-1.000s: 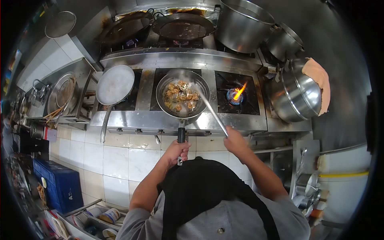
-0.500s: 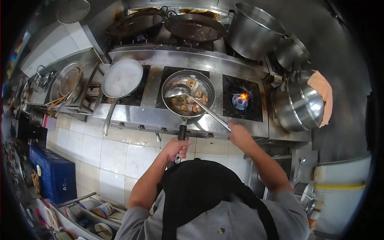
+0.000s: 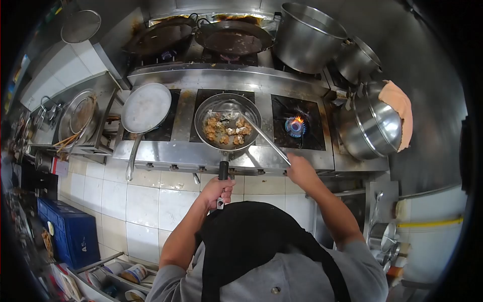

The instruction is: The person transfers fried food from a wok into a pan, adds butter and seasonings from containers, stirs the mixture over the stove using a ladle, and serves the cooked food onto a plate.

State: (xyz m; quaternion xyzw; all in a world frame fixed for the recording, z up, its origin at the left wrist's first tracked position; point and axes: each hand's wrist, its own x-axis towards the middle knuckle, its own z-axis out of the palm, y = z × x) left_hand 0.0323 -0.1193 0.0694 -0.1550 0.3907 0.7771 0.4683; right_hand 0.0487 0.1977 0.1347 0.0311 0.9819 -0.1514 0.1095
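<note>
My left hand [image 3: 218, 191] is closed around the black handle of a frying pan [image 3: 201, 138], which sits on the middle front burner. Browned chunks of food [image 3: 217, 130] lie in the pan, mostly in its lower half. In my right hand [image 3: 302, 173] is the long metal handle of a ladle [image 3: 265, 137]. The ladle's bowl rests inside the pan near its far side, above the food. What the chunks are made of I cannot tell.
A lit burner [image 3: 296, 126] burns just right of the pan. A pale frying pan [image 3: 147, 107] stands on the left burner. Dark woks [image 3: 235, 39] and a tall stockpot [image 3: 309, 40] line the back. Metal bowls with an orange cloth [image 3: 396, 108] sit at right.
The ladle's bowl has shifted toward the pan's far side. The food has gathered in the pan's lower half. Both hands keep their grips, and the whole view has shifted slightly.
</note>
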